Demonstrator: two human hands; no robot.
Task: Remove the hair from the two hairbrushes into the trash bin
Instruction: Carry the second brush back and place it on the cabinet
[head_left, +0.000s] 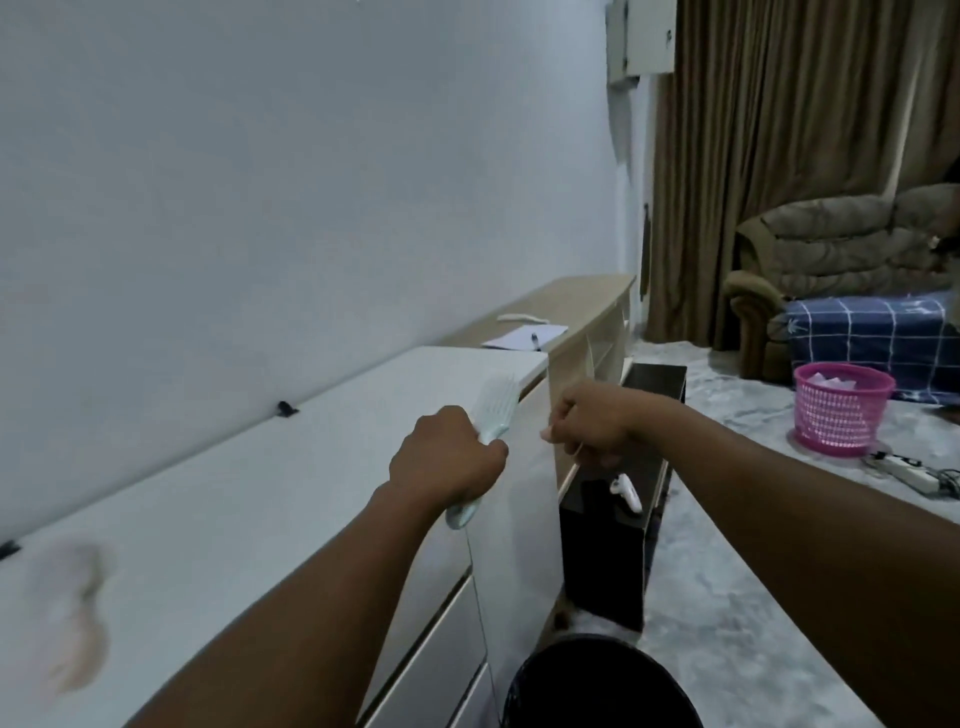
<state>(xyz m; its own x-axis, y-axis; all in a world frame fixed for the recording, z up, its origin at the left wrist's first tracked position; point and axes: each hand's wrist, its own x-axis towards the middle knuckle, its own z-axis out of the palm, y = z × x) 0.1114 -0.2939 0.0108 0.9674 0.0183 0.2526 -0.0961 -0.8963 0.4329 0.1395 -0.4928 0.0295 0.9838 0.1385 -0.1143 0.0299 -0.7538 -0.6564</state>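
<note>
Pale-blue hairbrush (480, 441) sat gripped by its handle in the left hand (449, 457), past the white dresser's (218, 499) front edge. Beside it the right hand (592, 421) was pinched narrow; contents unclear. Black trash bin (597, 686) stood below.

left hand (448, 459) fisted, right hand (592, 422) apparently pinching
</note>
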